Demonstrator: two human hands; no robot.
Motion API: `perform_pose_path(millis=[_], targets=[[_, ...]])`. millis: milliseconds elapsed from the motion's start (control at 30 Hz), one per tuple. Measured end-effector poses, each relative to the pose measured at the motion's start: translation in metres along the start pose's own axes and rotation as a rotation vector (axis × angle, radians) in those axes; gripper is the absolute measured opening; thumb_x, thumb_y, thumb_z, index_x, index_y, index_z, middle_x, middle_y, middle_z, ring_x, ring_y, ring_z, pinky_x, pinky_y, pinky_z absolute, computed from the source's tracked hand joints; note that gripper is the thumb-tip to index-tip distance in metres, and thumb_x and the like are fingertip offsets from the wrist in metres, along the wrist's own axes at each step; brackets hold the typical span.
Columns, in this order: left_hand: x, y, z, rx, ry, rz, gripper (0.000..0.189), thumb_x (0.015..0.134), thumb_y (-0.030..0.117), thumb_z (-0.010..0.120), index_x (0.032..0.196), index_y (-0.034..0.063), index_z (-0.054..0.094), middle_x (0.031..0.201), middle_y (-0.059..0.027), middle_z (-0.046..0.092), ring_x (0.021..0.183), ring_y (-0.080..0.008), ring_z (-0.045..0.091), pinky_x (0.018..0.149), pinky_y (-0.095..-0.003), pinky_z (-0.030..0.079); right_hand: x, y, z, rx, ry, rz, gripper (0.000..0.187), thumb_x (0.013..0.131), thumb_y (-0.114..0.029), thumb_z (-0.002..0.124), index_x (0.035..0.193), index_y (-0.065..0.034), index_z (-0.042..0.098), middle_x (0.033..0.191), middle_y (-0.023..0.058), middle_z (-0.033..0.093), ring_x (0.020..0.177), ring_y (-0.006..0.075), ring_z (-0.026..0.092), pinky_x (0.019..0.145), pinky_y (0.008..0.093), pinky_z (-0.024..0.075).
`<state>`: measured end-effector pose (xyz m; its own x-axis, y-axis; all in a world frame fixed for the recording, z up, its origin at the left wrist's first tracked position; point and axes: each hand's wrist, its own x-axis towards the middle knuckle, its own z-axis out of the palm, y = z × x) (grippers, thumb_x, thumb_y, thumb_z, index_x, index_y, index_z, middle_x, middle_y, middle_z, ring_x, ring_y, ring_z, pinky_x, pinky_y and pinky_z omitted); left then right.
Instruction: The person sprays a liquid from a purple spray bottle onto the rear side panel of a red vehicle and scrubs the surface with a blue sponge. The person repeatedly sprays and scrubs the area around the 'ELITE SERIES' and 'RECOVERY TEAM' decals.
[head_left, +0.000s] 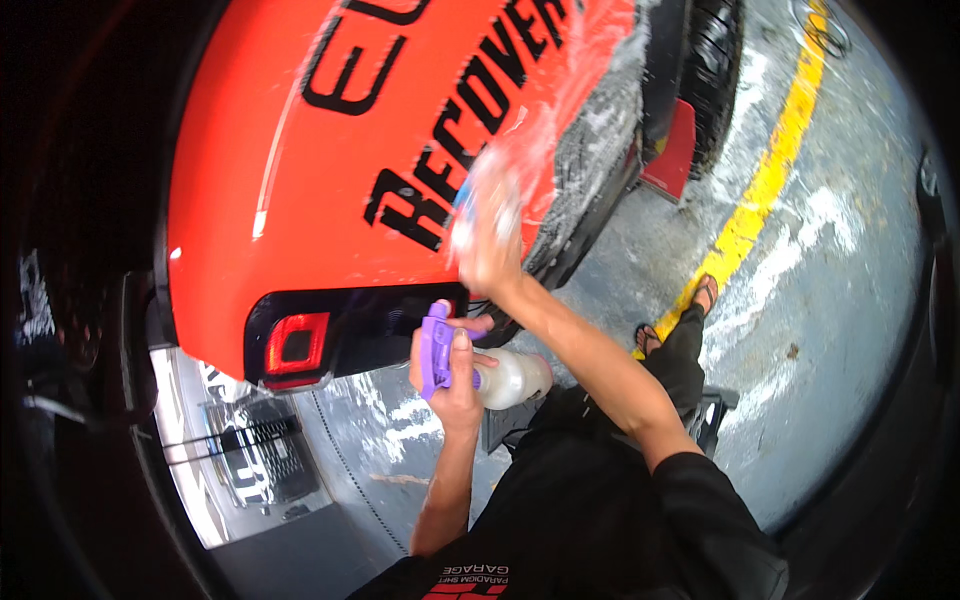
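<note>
My left hand (459, 405) grips a white spray bottle (514, 380) by its purple trigger head (437, 352). The bottle lies tilted, its base toward the right, just below the black tail lamp trim. Against the red bodywork (232, 180) of a vehicle, my right hand (491, 240) is pressed flat and blurred by motion. A blue item (463, 193), mostly hidden by the fingers, shows at the hand's edge; its kind is unclear. Whitish foam or streaks (600, 124) cover the panel's lower side and the grey trim, beside large black lettering (412, 210).
A lit tail lamp (298, 345) sits at the panel's corner. Farther along are a tire (712, 90) and a red mud flap (673, 150). A yellow line (750, 210) crosses the grey floor, near sandalled feet (705, 292). Another vehicle (262, 450) stands at lower left.
</note>
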<state>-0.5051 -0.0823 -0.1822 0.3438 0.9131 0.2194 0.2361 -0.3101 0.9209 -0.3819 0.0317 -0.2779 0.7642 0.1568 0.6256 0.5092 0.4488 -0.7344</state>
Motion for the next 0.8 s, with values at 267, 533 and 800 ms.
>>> perform_pose_path(millis=[267,533,800], targets=[[-0.007,0.005,-0.019,0.024,0.051,0.038,0.042,0.109,0.017,0.060,0.139,-0.0114,0.054,0.103,-0.0208,0.073,0.087,-0.0246,0.076,0.058,-0.0300,0.062,-0.026,0.042,-0.022,-0.319,-0.439,-0.810,0.053,0.096,-0.037,0.073,0.149,-0.0329,0.064,0.150,-0.0023,0.063,0.141,0.0281,0.058,0.122,0.0534,0.0394],[-0.010,-0.004,-0.020,-0.059,0.062,-0.006,0.038,0.108,0.017,0.061,0.134,-0.0111,0.057,0.101,-0.0208,0.074,0.085,-0.0239,0.076,0.058,-0.0296,0.061,0.072,-0.023,-0.007,-0.142,-0.529,-0.759,0.057,0.105,-0.035,0.061,0.162,-0.0309,0.055,0.169,-0.0014,0.051,0.154,0.0203,0.048,0.127,0.0462,0.0384],[-0.011,-0.008,-0.019,-0.054,-0.032,0.011,0.040,0.106,0.010,0.060,0.139,-0.0112,0.056,0.103,-0.0201,0.072,0.080,-0.0207,0.072,0.059,-0.0290,0.061,0.029,0.058,-0.016,-0.049,-0.117,-0.296,0.060,0.102,-0.025,0.063,0.161,-0.0183,0.054,0.168,0.0181,0.048,0.162,0.0376,0.035,0.133,0.0586,0.0200]])
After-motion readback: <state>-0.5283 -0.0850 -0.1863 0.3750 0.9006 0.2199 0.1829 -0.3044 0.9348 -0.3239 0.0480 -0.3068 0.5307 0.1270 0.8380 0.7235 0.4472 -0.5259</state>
